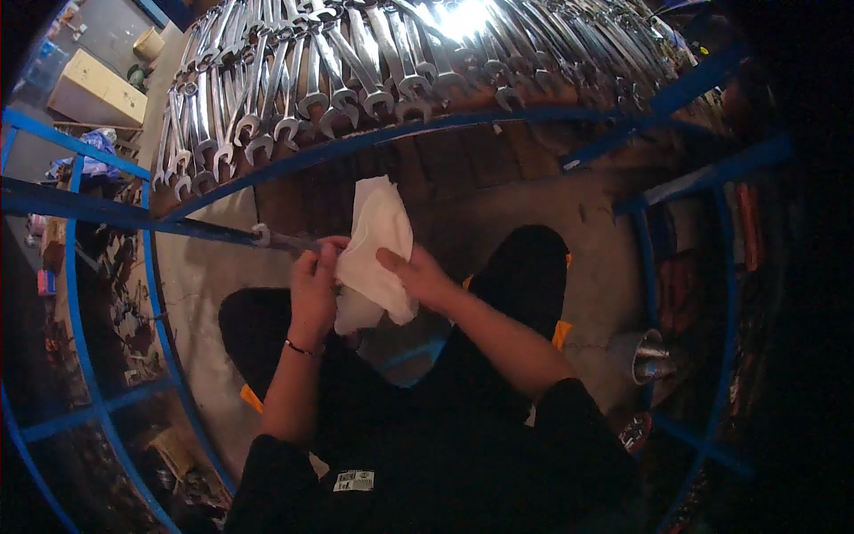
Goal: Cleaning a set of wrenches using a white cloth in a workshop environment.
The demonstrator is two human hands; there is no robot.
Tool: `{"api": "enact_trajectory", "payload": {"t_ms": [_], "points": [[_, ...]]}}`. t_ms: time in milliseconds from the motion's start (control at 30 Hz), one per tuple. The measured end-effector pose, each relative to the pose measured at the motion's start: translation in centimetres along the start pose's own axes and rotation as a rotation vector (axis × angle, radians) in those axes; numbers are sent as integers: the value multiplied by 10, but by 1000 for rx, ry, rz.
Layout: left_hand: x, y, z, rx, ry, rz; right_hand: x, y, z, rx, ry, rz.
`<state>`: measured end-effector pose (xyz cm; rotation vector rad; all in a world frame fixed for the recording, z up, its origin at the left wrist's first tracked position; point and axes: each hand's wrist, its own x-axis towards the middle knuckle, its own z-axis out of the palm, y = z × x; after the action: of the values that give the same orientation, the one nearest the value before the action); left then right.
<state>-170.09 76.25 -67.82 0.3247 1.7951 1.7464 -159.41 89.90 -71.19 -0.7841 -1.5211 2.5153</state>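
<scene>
My left hand (315, 284) grips a metal wrench (285, 240) whose open jaw points left, over a dark blue frame bar. The wrench's shaft is blurred, and its other end is hidden by my fingers and a white cloth (377, 223). That cloth is bunched in my right hand (417, 270), with the thumb pressed on top and a loose fold hanging below. Beyond both hands, many polished combination wrenches (340, 73) lie in overlapping rows on a rack, open jaws towards me.
A blue metal rail (400, 133) edges the wrench rack. Blue-framed shelving stands left (73, 267) and right (727, 300). A metal container (637, 357) with shiny parts stands at the right. A cream box (99, 87) lies at the upper left. My knees flank the hands.
</scene>
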Motion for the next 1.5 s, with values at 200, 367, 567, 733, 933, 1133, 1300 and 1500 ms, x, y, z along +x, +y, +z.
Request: {"api": "enact_trajectory", "payload": {"t_ms": [200, 367, 567, 733, 933, 1133, 1300, 1500], "points": [[15, 13, 4, -206, 51, 167, 8, -6, -22, 329, 275, 23], [15, 4, 8, -425, -137, -3, 10, -25, -44, 522, 217, -52], [9, -7, -1, -224, -384, -162, 7, -23, -23, 448, 150, -79], [-8, -52, 23, 437, -328, 352, 5, 0, -5, -197, 16, -174], [-17, -38, 31, 599, -399, 134, 19, 2, -4, -150, 207, -235], [-21, -44, 41, 409, -320, 42, 14, 2, -17, 40, 371, -271], [-19, -52, 50, 228, -316, -85, 7, 11, -24, -287, 339, -215], [-22, -45, 45, 190, -545, -314, 6, -23, -40, 210, 516, -283]]}}
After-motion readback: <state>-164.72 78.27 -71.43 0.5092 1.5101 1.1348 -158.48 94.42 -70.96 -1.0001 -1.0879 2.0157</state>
